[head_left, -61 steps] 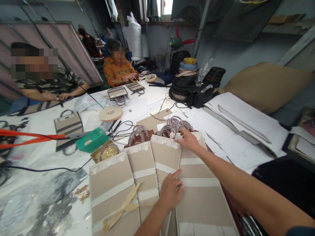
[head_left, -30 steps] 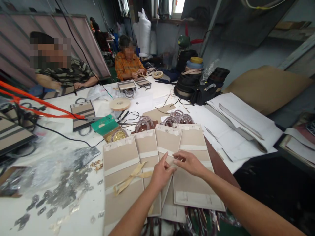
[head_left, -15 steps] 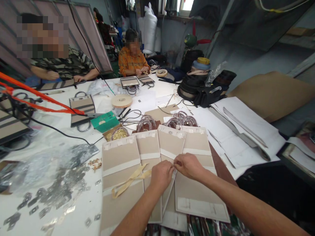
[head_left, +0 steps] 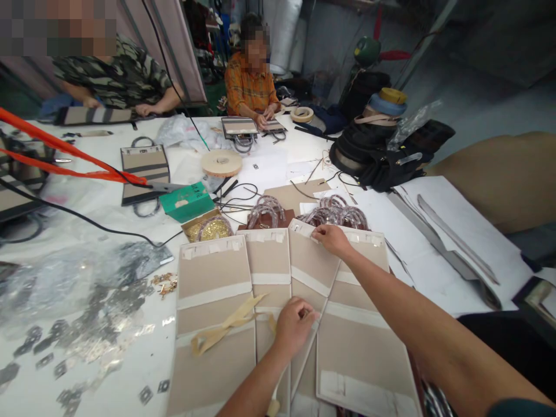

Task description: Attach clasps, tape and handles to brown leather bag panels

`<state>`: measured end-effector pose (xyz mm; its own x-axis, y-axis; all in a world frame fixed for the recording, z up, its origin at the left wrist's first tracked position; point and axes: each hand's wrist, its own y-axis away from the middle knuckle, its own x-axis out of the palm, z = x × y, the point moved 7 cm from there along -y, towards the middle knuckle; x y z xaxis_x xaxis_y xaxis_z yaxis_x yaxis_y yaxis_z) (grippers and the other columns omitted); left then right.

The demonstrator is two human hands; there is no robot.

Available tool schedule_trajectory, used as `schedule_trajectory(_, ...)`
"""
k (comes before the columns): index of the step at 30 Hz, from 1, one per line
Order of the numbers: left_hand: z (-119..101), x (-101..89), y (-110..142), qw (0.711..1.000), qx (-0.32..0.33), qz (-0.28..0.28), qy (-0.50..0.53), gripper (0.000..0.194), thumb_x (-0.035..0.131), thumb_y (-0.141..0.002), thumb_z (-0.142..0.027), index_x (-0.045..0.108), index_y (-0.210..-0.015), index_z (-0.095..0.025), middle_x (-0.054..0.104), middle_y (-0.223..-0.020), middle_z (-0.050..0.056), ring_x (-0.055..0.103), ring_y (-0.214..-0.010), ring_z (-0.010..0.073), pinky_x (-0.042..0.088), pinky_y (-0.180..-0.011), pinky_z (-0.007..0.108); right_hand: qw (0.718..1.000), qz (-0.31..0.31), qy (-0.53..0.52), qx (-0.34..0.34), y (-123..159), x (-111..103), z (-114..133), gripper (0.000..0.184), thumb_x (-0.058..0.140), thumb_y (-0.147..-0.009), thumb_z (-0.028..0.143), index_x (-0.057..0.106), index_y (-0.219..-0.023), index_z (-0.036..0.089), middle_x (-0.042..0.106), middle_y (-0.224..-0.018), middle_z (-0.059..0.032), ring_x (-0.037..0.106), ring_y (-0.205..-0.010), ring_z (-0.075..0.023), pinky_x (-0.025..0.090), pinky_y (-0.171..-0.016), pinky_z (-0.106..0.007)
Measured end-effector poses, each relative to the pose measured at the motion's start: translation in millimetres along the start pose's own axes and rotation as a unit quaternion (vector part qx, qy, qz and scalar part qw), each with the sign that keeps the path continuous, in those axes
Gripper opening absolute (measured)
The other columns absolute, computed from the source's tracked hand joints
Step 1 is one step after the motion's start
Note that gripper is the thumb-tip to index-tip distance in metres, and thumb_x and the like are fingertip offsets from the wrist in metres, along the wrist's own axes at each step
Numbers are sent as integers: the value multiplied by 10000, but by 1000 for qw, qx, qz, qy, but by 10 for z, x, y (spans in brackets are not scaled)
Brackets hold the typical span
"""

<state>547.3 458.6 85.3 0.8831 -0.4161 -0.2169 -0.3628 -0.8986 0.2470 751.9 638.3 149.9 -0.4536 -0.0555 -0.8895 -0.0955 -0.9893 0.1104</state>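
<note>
Across a cluttered white tabletop in a dim workroom, four beige panels are laid out in an overlapping fan, right below the camera. They are crossed by pale strips, and bits of whitish tape are stuck along their top edges. At the top of the third panel from the left, the right hand is placed, its thumb and fingertips drawn close together; whether anything is pinched cannot be told. Lower down, the left hand is held half curled over the middle of the fan, thumb near forefinger; whether something small is gripped cannot be told either. Yellowish strips are draped over the leftmost panel.

Just beyond the panels, plastic-wrapped loop handles are bunched, and to their left a green box is set beside an open box of gold-coloured pieces. Farther back, a tape roll is laid flat. Small metal plates are scattered to the left; to the right, white sheets are spread. On the far side, striped pieces are handled by two co-workers, one in a camouflage shirt, one in an orange plaid shirt.
</note>
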Motion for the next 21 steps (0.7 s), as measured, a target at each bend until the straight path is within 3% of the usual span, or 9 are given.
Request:
schedule_trajectory(4, 75, 16, -30, 1000, -9, 9, -15, 147, 690, -810, -322, 696, -737, -194, 607, -784, -2, 562, -740, 154, 395, -705, 275, 998, -22, 56, -6, -66, 70, -29, 137, 655, -897, 332, 773, -902, 263, 759, -916, -26, 645, -831, -211, 398, -690, -288)
schedule_trajectory(10, 82, 30, -47, 1000, -16, 5, -19, 148, 691, -802, -319, 688, -718, -198, 609, -766, -5, 566, -722, 151, 390, -685, 274, 990, -85, 109, -35, 34, 44, -17, 211, 648, -937, 368, 730, -1079, 236, 707, -1118, -92, 578, -1096, -280, 384, -944, -383)
schedule_trajectory(12, 65, 25, -45, 1000, -21, 1, -9, 146, 693, -796, -319, 683, -715, -197, 609, -768, -6, 566, -720, 152, 396, -689, 276, 985, -116, 122, -23, 66, 26, -36, 267, 614, -966, 396, 699, -1140, 211, 681, -1153, -124, 557, -1116, -303, 369, -959, -416)
schedule_trajectory(17, 37, -11, -37, 999, -28, 7, 21, 140, 669, -795, -322, 672, -741, -193, 631, -792, 2, 584, -756, 163, 424, -732, 284, 981, -140, 133, -11, 102, 32, -56, 279, 537, -1016, 430, 712, -1058, 216, 680, -1098, -122, 560, -1087, -312, 357, -940, -439)
schedule_trajectory(21, 8, -67, -10, 998, -33, 21, 43, 162, 620, -821, -336, 665, -797, -182, 613, -745, -7, 569, -720, 158, 427, -701, 279, 980, -125, 153, -28, 177, 13, -58, 455, 663, -939, 508, 639, -1301, 233, 659, -1228, -126, 531, -1178, -330, 358, -980, -455)
